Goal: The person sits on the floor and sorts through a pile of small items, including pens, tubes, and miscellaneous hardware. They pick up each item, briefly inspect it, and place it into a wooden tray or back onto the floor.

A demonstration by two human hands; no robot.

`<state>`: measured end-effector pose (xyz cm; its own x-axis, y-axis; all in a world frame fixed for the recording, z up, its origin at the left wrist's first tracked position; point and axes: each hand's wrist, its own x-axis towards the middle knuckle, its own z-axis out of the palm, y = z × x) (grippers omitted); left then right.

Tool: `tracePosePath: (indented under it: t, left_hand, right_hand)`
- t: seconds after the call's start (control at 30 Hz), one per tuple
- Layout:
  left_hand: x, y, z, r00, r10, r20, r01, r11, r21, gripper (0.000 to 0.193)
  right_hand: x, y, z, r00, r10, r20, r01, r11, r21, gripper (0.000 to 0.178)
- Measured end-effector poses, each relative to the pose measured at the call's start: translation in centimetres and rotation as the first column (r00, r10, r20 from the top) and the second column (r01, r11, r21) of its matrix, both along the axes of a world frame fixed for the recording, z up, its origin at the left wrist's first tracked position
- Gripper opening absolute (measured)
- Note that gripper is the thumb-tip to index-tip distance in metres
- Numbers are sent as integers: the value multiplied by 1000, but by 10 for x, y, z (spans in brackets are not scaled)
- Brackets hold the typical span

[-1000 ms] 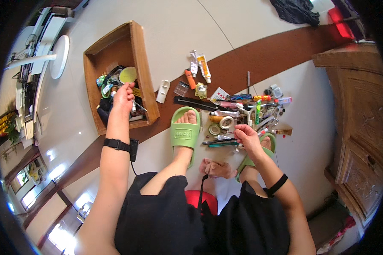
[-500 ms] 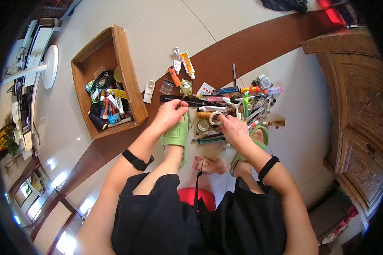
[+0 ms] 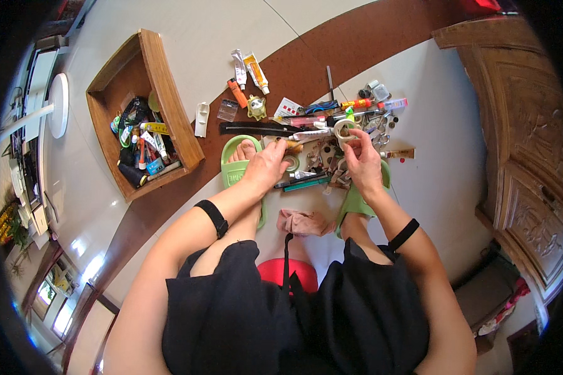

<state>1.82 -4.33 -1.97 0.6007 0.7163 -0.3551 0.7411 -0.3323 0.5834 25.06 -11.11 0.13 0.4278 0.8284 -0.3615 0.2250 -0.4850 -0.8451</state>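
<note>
My right hand (image 3: 364, 164) pinches a roll of whitish tape (image 3: 340, 129) between thumb and fingers, lifted over the pile. My left hand (image 3: 267, 166) is curled low at the pile's left side, against a yellow-brown object (image 3: 294, 147). Its fingertips are partly hidden, and what they hold cannot be made out. A second, greenish tape roll (image 3: 291, 163) lies beside the left thumb. Around both hands are a teal pen (image 3: 306, 184), a white tube (image 3: 311, 134), a long black item (image 3: 250, 129), and several small metal bits.
A wooden drawer (image 3: 169, 94) holding tubes and odds and ends stands at the left. Near it lie two tubes (image 3: 255, 74), an orange lighter (image 3: 237, 93) and a small animal figure (image 3: 256, 107). Green slippers (image 3: 234, 173) flank the pile; a carved wooden cabinet (image 3: 513, 156) stands right.
My right hand has raised the tape roll and moved it rightward from the pile's middle. My left hand has moved right, down onto the pile's left side. The whole view has shifted slightly.
</note>
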Motion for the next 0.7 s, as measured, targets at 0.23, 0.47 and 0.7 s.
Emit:
tracePosePath:
  t: [0.23, 0.47, 0.7]
  left_hand:
    - [5, 17, 1, 976, 210, -62, -218, 962, -162, 31]
    - [0, 26, 7, 952, 306, -33, -305, 927, -219, 23]
    - [-5, 27, 8, 936, 336, -107, -351, 859, -373, 27]
  right_hand:
    - [-16, -6, -5, 826, 510, 241, -519, 854, -27, 16]
    - [-20, -2, -16, 546, 737, 399, -707, 661, -253, 22]
    - [-26, -5, -24, 642, 708, 294, -627, 706, -330, 19]
